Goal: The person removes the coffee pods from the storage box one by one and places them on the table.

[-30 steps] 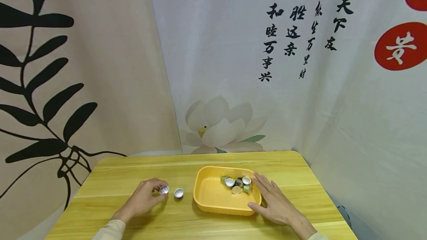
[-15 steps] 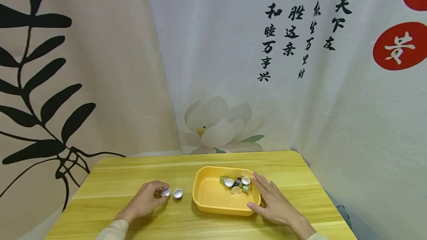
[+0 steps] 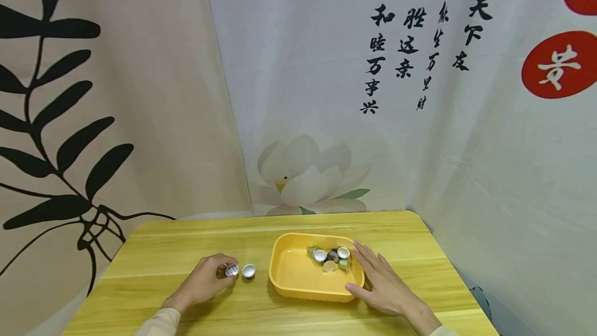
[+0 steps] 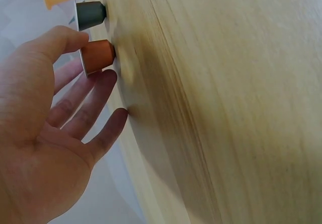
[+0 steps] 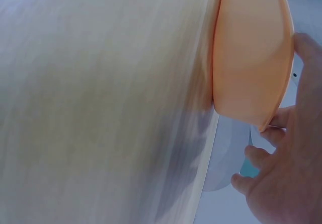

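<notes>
My left hand (image 3: 201,280) pinches an orange-brown coffee capsule (image 4: 97,55) between thumb and fingers. Its silver lid faces up, and its narrow base is right at the tabletop in the left wrist view. Just right of it stands a dark green coffee capsule (image 4: 90,15), also lid up on the table. My right hand (image 3: 384,287) rests along the right end of a yellow tray (image 3: 308,294), fingers straight and thumb at the near corner of the rim. Several coffee capsules (image 3: 329,266) lie in the right half of that tray, some tipped over.
The wooden table (image 3: 154,253) ends at a back edge against a hanging cloth (image 3: 317,92) with printed writing, a lotus and dark leaves. Another cloth wall runs along the right side.
The left hand has shifted slightly right and nearer with its capsule, closing the gap to the standing one, and is almost still over the last half second. The right hand and tray stay put.
</notes>
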### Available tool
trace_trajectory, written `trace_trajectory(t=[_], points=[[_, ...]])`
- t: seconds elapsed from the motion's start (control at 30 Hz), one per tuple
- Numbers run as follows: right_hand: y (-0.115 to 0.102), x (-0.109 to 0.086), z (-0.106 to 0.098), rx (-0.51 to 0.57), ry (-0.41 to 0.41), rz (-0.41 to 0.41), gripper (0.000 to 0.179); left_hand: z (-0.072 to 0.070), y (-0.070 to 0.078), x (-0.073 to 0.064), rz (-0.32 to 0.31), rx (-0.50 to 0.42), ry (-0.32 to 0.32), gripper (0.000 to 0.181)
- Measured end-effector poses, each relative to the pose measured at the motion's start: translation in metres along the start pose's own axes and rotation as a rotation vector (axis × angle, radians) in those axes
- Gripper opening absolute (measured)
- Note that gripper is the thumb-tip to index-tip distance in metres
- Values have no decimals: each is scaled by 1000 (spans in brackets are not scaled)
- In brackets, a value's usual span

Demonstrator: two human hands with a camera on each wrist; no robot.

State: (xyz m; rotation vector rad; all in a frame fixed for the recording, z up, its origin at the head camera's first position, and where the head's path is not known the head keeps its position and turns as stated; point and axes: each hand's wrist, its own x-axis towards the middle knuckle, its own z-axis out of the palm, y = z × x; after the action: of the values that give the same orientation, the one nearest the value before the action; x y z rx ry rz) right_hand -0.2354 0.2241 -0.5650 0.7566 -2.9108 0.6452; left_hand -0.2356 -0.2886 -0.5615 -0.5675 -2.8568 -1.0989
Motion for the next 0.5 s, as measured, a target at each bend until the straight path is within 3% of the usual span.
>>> trace_trajectory(t=[0.5], points=[[1, 0, 1, 2, 9, -11, 94, -2, 2, -1, -13, -27, -26, 33]])
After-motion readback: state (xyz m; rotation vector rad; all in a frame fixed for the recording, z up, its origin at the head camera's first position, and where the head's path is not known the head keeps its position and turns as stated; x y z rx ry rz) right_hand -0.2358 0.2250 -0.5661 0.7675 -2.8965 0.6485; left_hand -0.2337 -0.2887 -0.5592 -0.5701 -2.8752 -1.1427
